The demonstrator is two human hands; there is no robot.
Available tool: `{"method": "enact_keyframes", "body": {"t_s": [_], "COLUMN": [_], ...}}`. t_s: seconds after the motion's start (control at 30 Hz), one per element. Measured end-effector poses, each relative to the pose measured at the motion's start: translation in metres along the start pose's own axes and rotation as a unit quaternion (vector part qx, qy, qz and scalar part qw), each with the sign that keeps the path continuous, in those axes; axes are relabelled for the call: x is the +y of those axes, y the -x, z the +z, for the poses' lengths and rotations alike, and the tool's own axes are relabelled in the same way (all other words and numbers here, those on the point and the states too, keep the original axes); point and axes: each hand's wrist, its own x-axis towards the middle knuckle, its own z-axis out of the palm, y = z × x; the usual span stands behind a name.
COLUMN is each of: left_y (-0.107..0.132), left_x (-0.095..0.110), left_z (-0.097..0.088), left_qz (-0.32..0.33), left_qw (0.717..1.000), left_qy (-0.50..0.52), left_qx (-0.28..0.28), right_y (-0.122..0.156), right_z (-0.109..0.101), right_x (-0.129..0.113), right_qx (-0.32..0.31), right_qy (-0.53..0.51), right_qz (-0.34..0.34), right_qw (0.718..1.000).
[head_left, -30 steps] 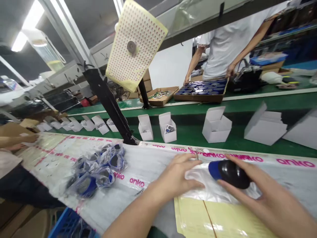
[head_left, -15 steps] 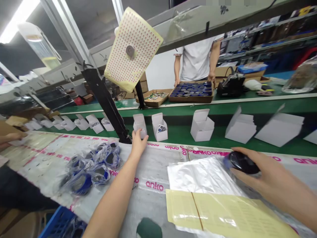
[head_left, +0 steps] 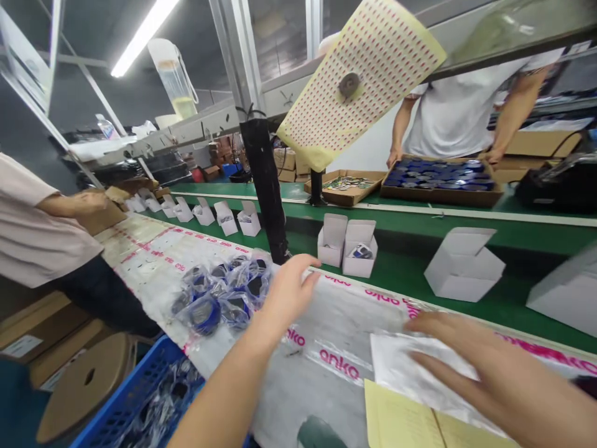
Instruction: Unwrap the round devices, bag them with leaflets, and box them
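Note:
My left hand (head_left: 291, 289) reaches over the table edge, thumb and fingers apart, holding nothing. Just beyond its fingertips stands an open white box (head_left: 332, 242). Beside that is a second white box (head_left: 359, 258) with a small blue-and-white item inside. Somewhat blurred, my right hand (head_left: 471, 358) hovers over white plastic bags (head_left: 396, 361) with its fingers spread and nothing in them. A yellow printed sheet (head_left: 396, 414) lies in front of the bags. To the left of my left forearm sit several bagged, blue-rimmed round items (head_left: 205, 314).
More open boxes (head_left: 459, 264) stand along the green belt (head_left: 401, 289). A post (head_left: 263, 186) rises at the table edge, near a hanging dotted sheet (head_left: 364, 81). Across, a person holds a tray (head_left: 438, 196). Another person (head_left: 41, 218) stands left. A blue basket (head_left: 135, 386) is below.
The view has swung left. My left hand has come away from the white box, which stands closer to its neighbour. My right hand has let go of the black rounded object.

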Motion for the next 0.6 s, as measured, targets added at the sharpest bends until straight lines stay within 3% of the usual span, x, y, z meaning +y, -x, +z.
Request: {"method": "enact_keyframes", "body": {"t_s": [0.07,0.1,0.2,0.3,0.43,0.5,0.6], "left_y": [0.014,0.015,0.005,-0.015,-0.033,-0.038,-0.04], "left_x": [-0.013,-0.023,-0.058,-0.084,-0.101,-0.103,-0.099], "left_z": [-0.041,-0.06,-0.097,-0.106,-0.101,-0.101,-0.102], "left_qz": [-0.026,-0.051,-0.091,-0.082,-0.06,-0.053,-0.054], "left_qw": [0.997,0.993,0.986,0.986,0.979,0.973,0.967], "left_qy": [-0.054,-0.087,-0.134,-0.144,-0.145,-0.151,-0.164], "left_qx": [0.049,0.063,0.051,-0.01,-0.127,-0.166,-0.186], "right_y": [-0.049,-0.074,-0.134,-0.168,-0.177,-0.169,-0.147], "right_z": [0.018,0.03,0.072,0.11,0.132,0.124,0.093], "right_x": [-0.061,-0.089,-0.156,-0.195,-0.203,-0.191,-0.16], "right_qx": [-0.135,-0.161,-0.163,-0.146,-0.124,-0.134,-0.189], "right_qy": [-0.039,-0.046,-0.054,-0.042,-0.048,-0.103,-0.178], "right_qz": [-0.017,-0.021,-0.04,-0.016,0.007,-0.003,-0.004], "right_qw": [0.99,0.986,0.984,0.988,0.991,0.986,0.966]}}
